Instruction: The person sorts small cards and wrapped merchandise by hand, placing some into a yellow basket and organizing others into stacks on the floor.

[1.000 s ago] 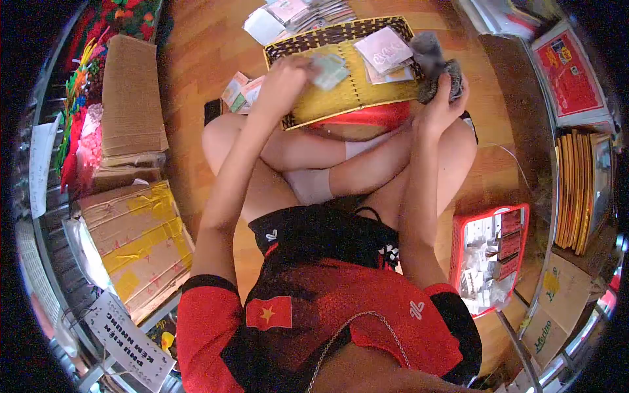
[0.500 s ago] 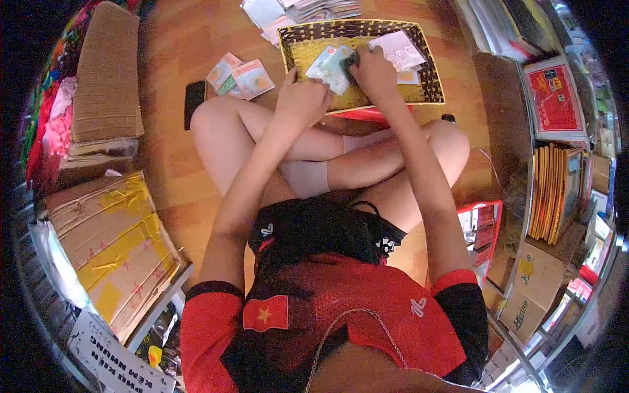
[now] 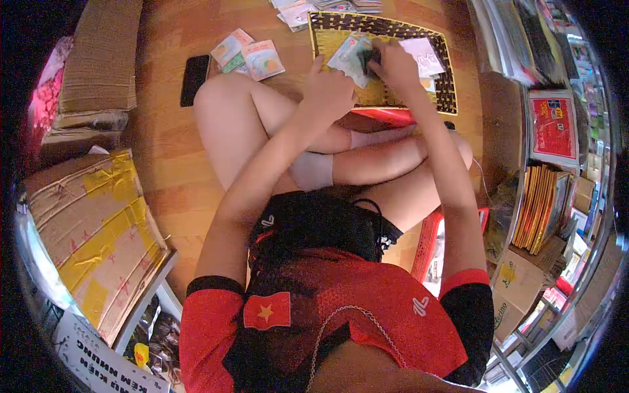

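A woven yellow-and-brown basket lies in front of my crossed legs. My left hand is closed around its near left corner. Inside the basket is a pale green and white packet. My right hand is bent over the packet's right side, its fingers closed at a small dark thing that is too blurred to name. Under and to the right of that hand lies a white and pink packet, partly covered by the fingers.
On the floor left of the basket are several flat printed packets and a black phone. More packets lie beyond the basket. Cardboard boxes flank my left side; shelves with orange-edged folders stand on my right.
The basket has shifted right and turned slightly, my left hand moving along with its corner. My right hand stays over the green packet. The whole view has also shifted a little.
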`<state>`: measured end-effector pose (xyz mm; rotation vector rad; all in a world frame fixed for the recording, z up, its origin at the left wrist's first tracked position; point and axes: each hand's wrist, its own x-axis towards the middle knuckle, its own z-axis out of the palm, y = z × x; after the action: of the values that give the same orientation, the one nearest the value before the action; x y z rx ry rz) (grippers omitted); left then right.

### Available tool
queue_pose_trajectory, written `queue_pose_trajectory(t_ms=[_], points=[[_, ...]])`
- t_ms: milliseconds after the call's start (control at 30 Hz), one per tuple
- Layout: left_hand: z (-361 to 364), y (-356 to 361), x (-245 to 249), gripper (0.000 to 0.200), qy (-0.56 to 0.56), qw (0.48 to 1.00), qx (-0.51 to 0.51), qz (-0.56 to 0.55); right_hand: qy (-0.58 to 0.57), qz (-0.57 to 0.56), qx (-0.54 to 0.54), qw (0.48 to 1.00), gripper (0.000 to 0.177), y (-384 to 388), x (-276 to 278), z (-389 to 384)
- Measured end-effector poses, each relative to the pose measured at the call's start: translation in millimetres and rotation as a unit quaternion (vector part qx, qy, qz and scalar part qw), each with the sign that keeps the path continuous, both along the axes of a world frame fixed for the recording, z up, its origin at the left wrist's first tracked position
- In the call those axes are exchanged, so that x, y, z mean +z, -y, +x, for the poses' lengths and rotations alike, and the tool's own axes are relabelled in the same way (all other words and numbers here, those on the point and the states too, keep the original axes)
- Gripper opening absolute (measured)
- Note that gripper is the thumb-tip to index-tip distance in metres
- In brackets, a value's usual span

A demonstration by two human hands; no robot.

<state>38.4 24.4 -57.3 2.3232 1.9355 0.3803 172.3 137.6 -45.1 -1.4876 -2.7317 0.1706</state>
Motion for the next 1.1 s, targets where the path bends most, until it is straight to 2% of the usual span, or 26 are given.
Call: queue_pose_trajectory(t_ms=[67, 133, 167, 233, 300, 433, 500, 533, 633, 667, 767, 800, 900, 933, 1033, 1100], points=[[1, -1, 2, 0.028, -0.003, 1.0, -0.001, -0.021, -0.047, 0.015, -0.024, 0.998, 0.041, -3, -3, -15], [1, -1, -3, 0.028, -0.005, 1.0, -0.003, -0.008, -0.066, 0.036, 0.025, 0.997, 0.04, 11, -6, -29], [0, 0, 3, 0.028, -0.011, 0.999, -0.009, -0.038, -0.076, 0.045, 0.05, 0.995, 0.04, 17, -8, -33], [-1, 1, 16, 0.028, -0.019, 0.995, -0.019, -0.099, -0.047, 0.002, 0.111, 0.993, 0.037, 18, -11, -27], [0, 1, 14, 0.028, -0.005, 0.996, -0.016, -0.09, -0.015, -0.021, 0.158, 0.987, 0.036, 14, -8, -13], [1, 0, -5, 0.029, 0.027, 1.0, 0.004, -0.002, 0.017, 0.015, 0.074, 0.997, 0.033, -21, -4, -9], [1, 0, -1, 0.029, 0.016, 1.0, -0.004, -0.026, 0.02, 0.048, 0.028, 0.998, 0.033, -23, -4, -22], [0, 0, 3, 0.029, 0.011, 0.999, -0.009, -0.038, -0.001, 0.069, 0.038, 0.997, 0.034, -15, -8, -27], [-1, 0, 14, 0.03, -0.012, 0.996, -0.017, -0.092, -0.056, 0.095, 0.133, 0.985, 0.033, 6, -17, -23], [-2, 0, 14, 0.03, -0.008, 0.995, -0.015, -0.094, 0.014, 0.067, 0.131, 0.989, 0.037, 12, -9, -22], [0, -1, 9, 0.029, 0.004, 0.997, -0.011, -0.079, 0.017, -0.026, 0.235, 0.971, 0.036, -5, 2, 3], [0, 0, 5, 0.028, 0.008, 0.998, -0.009, -0.061, 0.054, -0.035, 0.213, 0.975, 0.036, -14, 2, 6], [0, -2, 6, 0.028, 0.0, 0.998, -0.009, -0.064, 0.02, 0.037, 0.203, 0.978, 0.037, -28, 4, -3], [-1, -1, 8, 0.028, -0.005, 0.997, -0.01, -0.075, -0.007, 0.043, 0.15, 0.988, 0.037, -29, -2, -12], [1, 0, 7, 0.03, -0.003, 0.999, -0.001, -0.052, -0.106, 0.077, 0.113, 0.985, 0.037, -17, -24, -33], [0, 1, 8, 0.031, -0.009, 0.998, -0.01, -0.061, -0.104, 0.043, 0.144, 0.983, 0.036, 1, -18, -37]])
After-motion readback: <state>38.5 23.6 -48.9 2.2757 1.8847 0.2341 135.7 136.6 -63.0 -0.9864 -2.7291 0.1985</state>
